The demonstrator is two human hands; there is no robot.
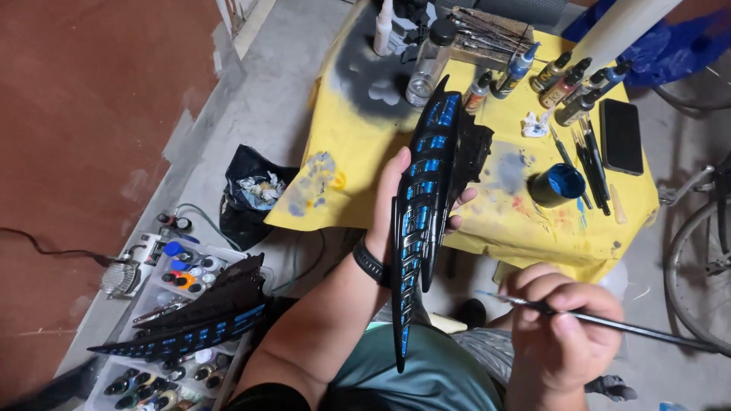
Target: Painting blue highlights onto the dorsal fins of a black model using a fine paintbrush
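Note:
My left hand grips a long black wing-shaped model piece with metallic blue panels, held upright above my lap. A black band circles that wrist. My right hand pinches a thin dark paintbrush, its blue-tipped bristles pointing left toward the piece's lower end. A second matching black and blue wing piece lies across a box of paints at lower left.
A small table with a paint-stained yellow cloth carries several paint bottles, a blue paint cup, spare brushes, a clear jar and a black phone. A black bag sits on the floor. A bicycle wheel stands at right.

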